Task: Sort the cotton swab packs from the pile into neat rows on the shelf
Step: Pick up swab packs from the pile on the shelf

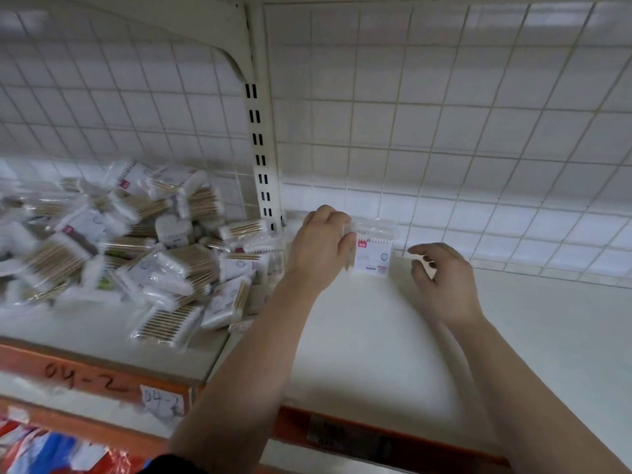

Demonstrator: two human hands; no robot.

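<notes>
Left grip (321, 241) closed on the upper left corner of one cotton swab pack (373, 256), fingers curled over its clear plastic top, thumb down the side. Pack upright, white label with a small red mark facing forward, bottom edge down at the shelf (376, 354), set at the very back against the wire grid (461, 114) and just right of the slotted post (260, 155). Right grip (443, 273) relaxed, fingers loosely curled, holding nothing, hovering just beside the pack's right edge, forefinger nearest it, a small gap between. Both forearms bare, reaching in over the front edge of the shelf. Pile (130, 244) of the same packs heaped on the neighbouring shelf section, left of the post, well apart from the right grip and near the left forearm. Packs there lying flat or tilted at all angles, overlapping, wooden sticks and white cotton tips visible through clear wrap, several with the same white label. Far left of the pile blurred. Along the front edge below the pile, an orange strip (30, 362) with "04-2" handwritten in dark ink, and a small paper tag (162, 403) with similar writing stuck beside it. Lower left corner: red and blue packaging (41, 449), too blurred to read.
</notes>
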